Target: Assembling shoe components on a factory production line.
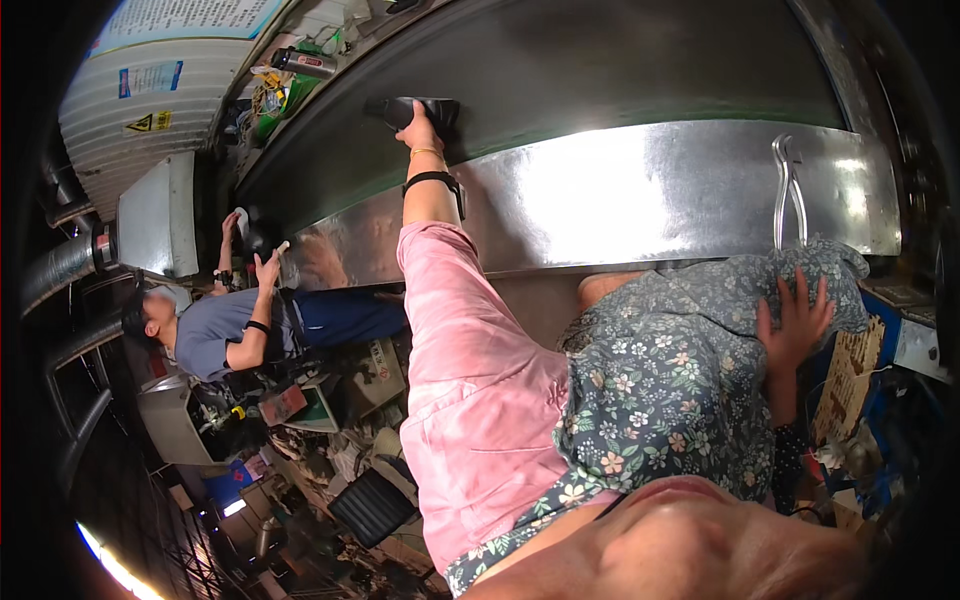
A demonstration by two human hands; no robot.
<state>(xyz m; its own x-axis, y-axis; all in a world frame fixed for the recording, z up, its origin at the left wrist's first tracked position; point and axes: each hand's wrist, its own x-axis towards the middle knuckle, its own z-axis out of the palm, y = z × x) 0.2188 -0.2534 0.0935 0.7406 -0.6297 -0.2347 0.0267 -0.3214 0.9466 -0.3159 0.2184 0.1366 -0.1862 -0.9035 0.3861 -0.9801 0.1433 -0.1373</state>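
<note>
Left hand [421, 128] clamps a dark tool [410, 108] on the metal sheet [640, 190], right hand [795, 322] spread on floral cloth [680, 370]; we risk slipping along the sheet's edge.

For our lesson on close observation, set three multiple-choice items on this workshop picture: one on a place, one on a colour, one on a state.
1. Where do the metal pliers lie?
A. on the shiny metal sheet
B. on the floor
C. in a co-worker's hand

2. What colour is the sleeve on the person's left arm?
A. green
B. pink
C. white

3. How is the right hand?
A. clenched round a tool
B. out of view
C. open, fingers spread on the floral cloth

Answers:
1 A: the pliers rest near the sheet's right end.
2 B: the sleeve is plainly pink.
3 C: the fingers are spread on the cloth; it is the left hand that grips a dark tool.
</note>
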